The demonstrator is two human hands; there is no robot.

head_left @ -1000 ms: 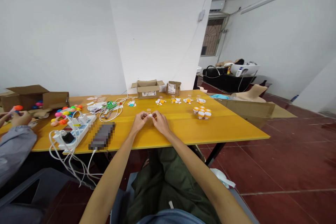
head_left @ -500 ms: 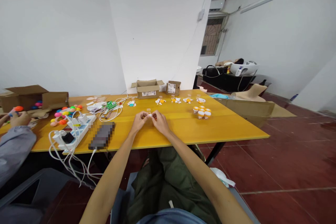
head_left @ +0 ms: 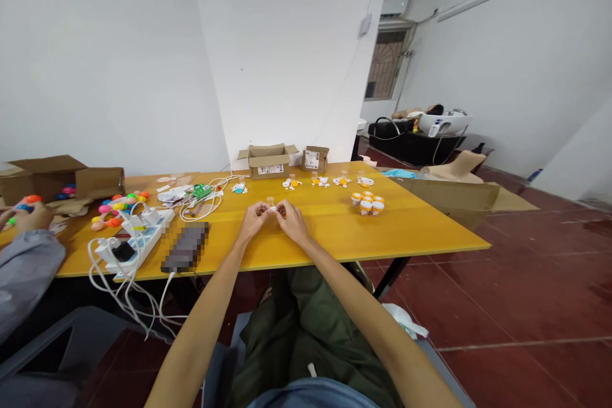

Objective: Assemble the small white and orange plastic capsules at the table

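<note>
My left hand (head_left: 255, 218) and my right hand (head_left: 291, 219) meet above the table, fingertips pinched together on a small white piece (head_left: 272, 209). Its exact kind is too small to make out, and the fingers cover most of it. Just behind the fingertips stands a small clear cup (head_left: 270, 200). Along the back of the table lie little groups of white and orange parts (head_left: 292, 184), one group with a teal part (head_left: 239, 189). To the right of my hands several small jars with orange-and-white lids (head_left: 367, 203) are clustered together.
An open cardboard box (head_left: 269, 162) and a smaller box (head_left: 315, 159) stand at the back. Left of me are a power strip (head_left: 143, 239) with tangled cables, a blurred-out dark device (head_left: 185, 247) and colourful balls (head_left: 119, 205). A co-worker's hand (head_left: 36, 217) holds balls at far left.
My two hands keep almost the same place and pinch. At far left the co-worker's hands have shifted slightly, with a blue ball now showing more clearly.
</note>
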